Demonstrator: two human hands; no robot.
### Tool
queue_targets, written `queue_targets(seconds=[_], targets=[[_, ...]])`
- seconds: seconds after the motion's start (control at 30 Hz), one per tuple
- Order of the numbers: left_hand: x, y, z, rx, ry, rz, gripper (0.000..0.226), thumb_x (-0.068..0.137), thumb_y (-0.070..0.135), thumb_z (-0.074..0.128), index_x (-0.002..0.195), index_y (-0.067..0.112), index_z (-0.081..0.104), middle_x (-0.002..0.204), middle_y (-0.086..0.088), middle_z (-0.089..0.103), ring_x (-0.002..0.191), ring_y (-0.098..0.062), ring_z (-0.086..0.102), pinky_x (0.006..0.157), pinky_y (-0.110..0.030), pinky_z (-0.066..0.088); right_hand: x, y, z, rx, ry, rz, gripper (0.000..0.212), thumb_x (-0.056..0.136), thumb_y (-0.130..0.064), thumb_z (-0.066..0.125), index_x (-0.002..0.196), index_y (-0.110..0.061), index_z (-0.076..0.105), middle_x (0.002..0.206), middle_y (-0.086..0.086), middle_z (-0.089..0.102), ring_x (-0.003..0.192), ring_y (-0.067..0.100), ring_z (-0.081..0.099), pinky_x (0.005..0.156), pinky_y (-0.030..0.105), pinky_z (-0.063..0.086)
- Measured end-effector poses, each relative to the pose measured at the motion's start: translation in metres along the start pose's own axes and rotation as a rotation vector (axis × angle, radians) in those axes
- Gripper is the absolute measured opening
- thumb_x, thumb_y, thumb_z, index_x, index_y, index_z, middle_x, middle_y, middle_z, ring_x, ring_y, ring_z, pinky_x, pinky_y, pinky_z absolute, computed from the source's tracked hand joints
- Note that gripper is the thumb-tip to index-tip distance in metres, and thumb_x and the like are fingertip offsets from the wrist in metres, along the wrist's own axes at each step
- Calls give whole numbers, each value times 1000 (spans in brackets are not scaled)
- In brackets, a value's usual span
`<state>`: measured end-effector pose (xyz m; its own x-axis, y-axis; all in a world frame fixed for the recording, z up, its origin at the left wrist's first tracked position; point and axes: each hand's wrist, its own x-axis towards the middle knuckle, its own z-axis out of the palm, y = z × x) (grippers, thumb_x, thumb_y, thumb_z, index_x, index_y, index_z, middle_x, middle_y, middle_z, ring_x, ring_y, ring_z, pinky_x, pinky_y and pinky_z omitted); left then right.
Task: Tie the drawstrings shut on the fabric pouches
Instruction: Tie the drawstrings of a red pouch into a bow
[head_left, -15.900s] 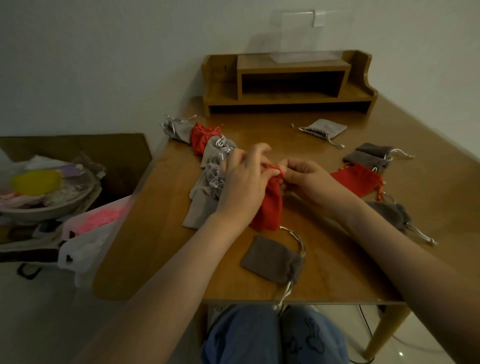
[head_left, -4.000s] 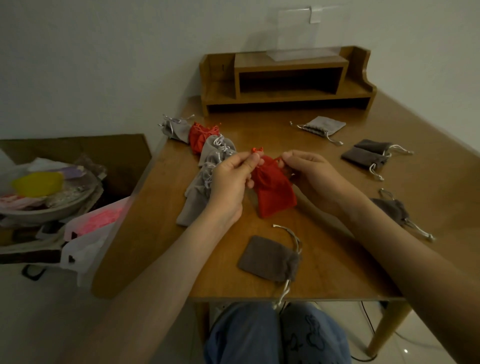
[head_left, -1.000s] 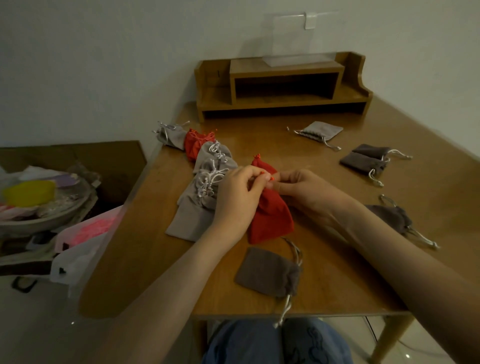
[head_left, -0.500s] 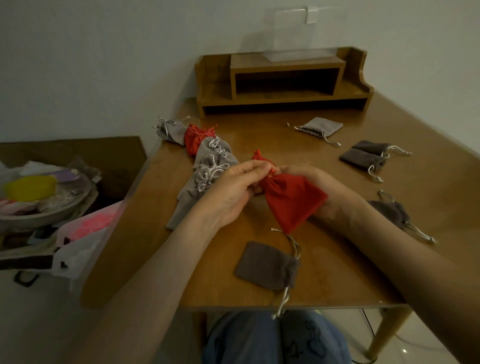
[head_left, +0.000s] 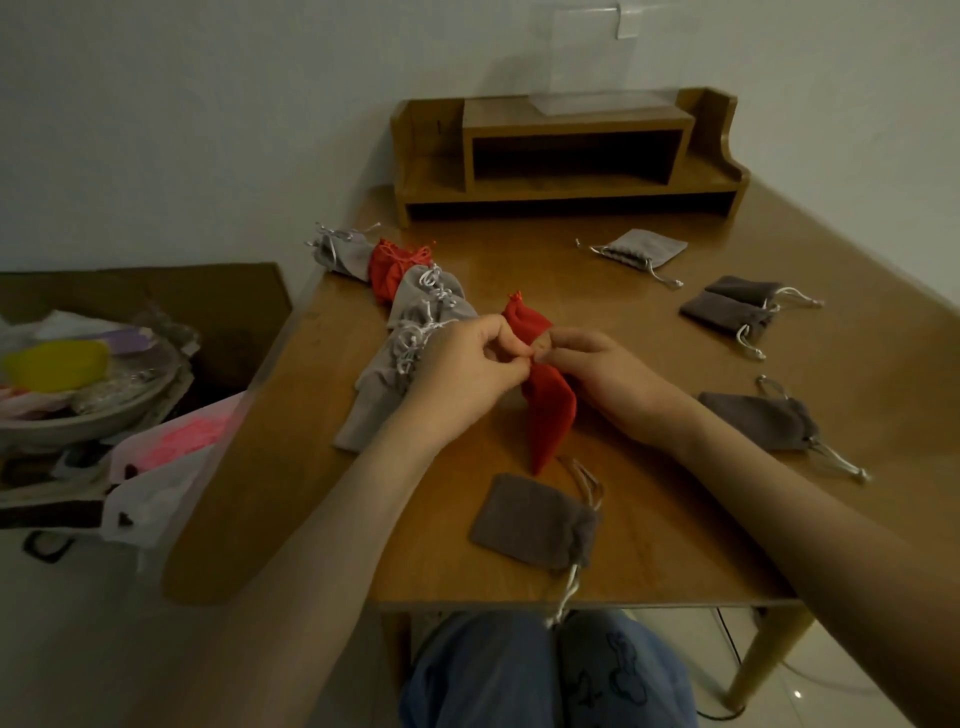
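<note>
Left grip (head_left: 462, 366): thumb and forefinger pinch the red pouch (head_left: 550, 410) just under its gathered top.
Right grip (head_left: 610, 376): fingertips pinch the same spot from the opposite side, so the two grips meet tip to tip.
Red pouch, place: between the grips. The top stands beyond them and the body hangs toward the person. Whether the low corner touches the surface (head_left: 649, 561) cannot be told.
Red pouch, look: soft red fabric with a narrow, puckered neck and a short red cord end at the tip.
Knot: hidden by the fingers; judged in progress.
Done: pile (head_left: 415, 332) just left of the left grip holds grey and red pouches with necks cinched and cords bunched; judged tied.
Left: near pouch (head_left: 535, 519) lies flat on the person's side of the grips. Side pouch (head_left: 763, 421) lies right of the right grip. Dark pair (head_left: 737, 309) and light pouch (head_left: 641, 248) lie beyond. All have trailing cords and are judged untied.
</note>
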<state>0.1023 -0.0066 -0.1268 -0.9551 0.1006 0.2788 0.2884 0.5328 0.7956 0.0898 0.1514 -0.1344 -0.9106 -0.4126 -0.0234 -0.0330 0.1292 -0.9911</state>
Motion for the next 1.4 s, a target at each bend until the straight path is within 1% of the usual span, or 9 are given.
queue_targets(seconds=[0.23,0.37,0.53,0.7,0.8,1.03,1.17,1.3,1.4], targets=[[1,1,12,343,113,235,15,84,7,62,98,14,62,72,15,45,75,-9,43,65,-18,29,4,2,2,-115,66,-34,13,97,-7,46,86,-7,53,77,8,52,64,13,48,60,19,40],[-2,-2,15,480,170,349,7,90,8,58,95,7,63,93,-7,64,95,-23,53,80,-25,36,3,0,3,-30,72,-49,14,99,-9,43,89,-5,52,71,3,51,58,7,48,57,19,39],[-1,-6,16,592,229,500,5,85,5,63,83,6,58,80,-9,60,81,-26,54,75,-31,38,2,-4,5,89,100,-26,29,103,-23,35,84,-8,52,68,3,50,54,8,47,50,18,38],[-1,-8,17,648,262,598,3,87,4,61,85,5,58,80,-9,57,78,-26,52,73,-33,40,4,-1,0,53,43,26,21,102,-14,39,106,-2,55,78,6,51,59,9,48,53,18,40],[-2,-6,16,608,268,602,3,89,4,59,86,4,60,81,-10,59,79,-26,53,74,-35,40,4,-1,-3,123,-24,1,20,101,-12,40,96,-5,58,71,2,54,57,7,49,53,18,40],[0,-9,17,550,272,566,12,90,8,55,92,4,66,83,-9,65,85,-25,53,76,-33,41,3,0,-3,173,75,-25,17,97,-10,46,84,-11,57,69,0,54,58,8,46,52,19,36],[-2,-2,13,238,292,315,16,92,17,59,105,8,57,96,-5,57,90,-18,56,78,-19,39,1,-2,-2,181,34,-55,15,97,-14,46,86,-14,56,71,-1,53,61,6,47,56,17,38],[-1,-4,14,261,370,320,11,87,18,65,89,9,59,87,0,57,84,-11,46,74,-14,31,-1,-5,0,233,8,-79,15,97,-12,44,86,-12,54,71,0,50,60,4,46,57,16,38],[0,-5,16,292,391,366,9,86,17,64,87,9,65,86,-3,63,87,-19,52,76,-17,32,-1,-4,1,247,-4,-96,16,97,-11,43,85,-11,53,71,0,49,60,5,44,60,16,37]])
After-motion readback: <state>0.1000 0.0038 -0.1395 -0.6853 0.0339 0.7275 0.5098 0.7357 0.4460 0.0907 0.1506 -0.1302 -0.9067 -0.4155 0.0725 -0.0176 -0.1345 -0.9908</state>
